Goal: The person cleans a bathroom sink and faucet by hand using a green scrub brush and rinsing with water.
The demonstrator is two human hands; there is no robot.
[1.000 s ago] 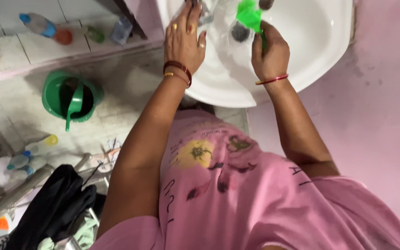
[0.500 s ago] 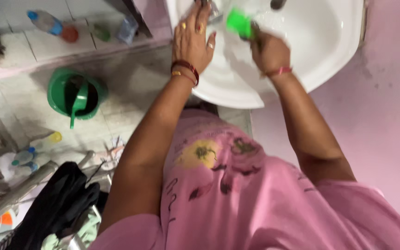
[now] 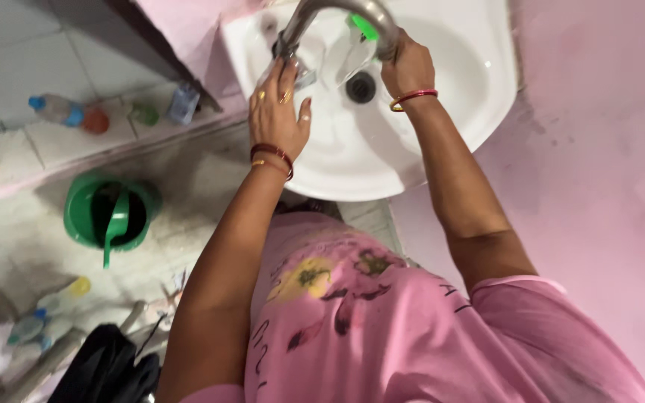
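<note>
Over the white sink [image 3: 442, 127], the right hand [image 3: 406, 69] is clenched on a green scrubber [image 3: 364, 27], mostly hidden behind the curved metal tap [image 3: 337, 13]. The left hand [image 3: 278, 112] seems to hold a clear glass [image 3: 315, 63], fingers spread; the drain [image 3: 360, 87] sits between them.

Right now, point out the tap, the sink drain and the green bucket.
tap [image 3: 322, 7], head view, on the curved metal spout.
sink drain [image 3: 360, 87], head view, on the dark opening in the basin.
green bucket [image 3: 76, 213], head view, on its left rim.
</note>
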